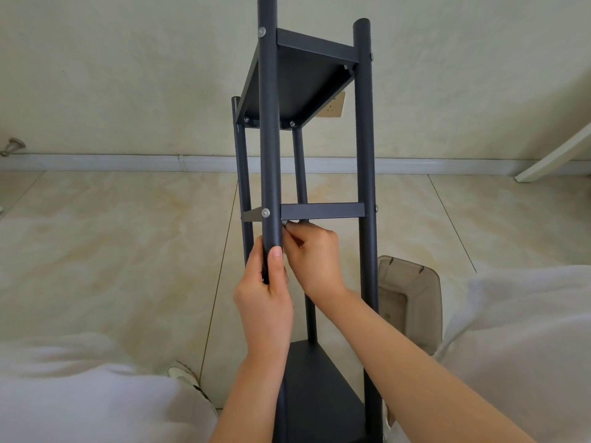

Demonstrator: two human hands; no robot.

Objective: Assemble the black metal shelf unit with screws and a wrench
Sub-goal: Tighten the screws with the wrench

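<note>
White knees [96, 394] sit beside the shelf [300, 81], which looks stiff and slick, so the left hand [265, 295] hugs a pole [270, 155] while the right hand [315, 260] pinches a thin wrench [289, 227].

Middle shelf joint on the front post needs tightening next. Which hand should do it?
Right, probably. The right hand pinches a thin metal tool just under the middle shelf beside the front post, while the left hand grips that post below the joint, steadying it.
</note>
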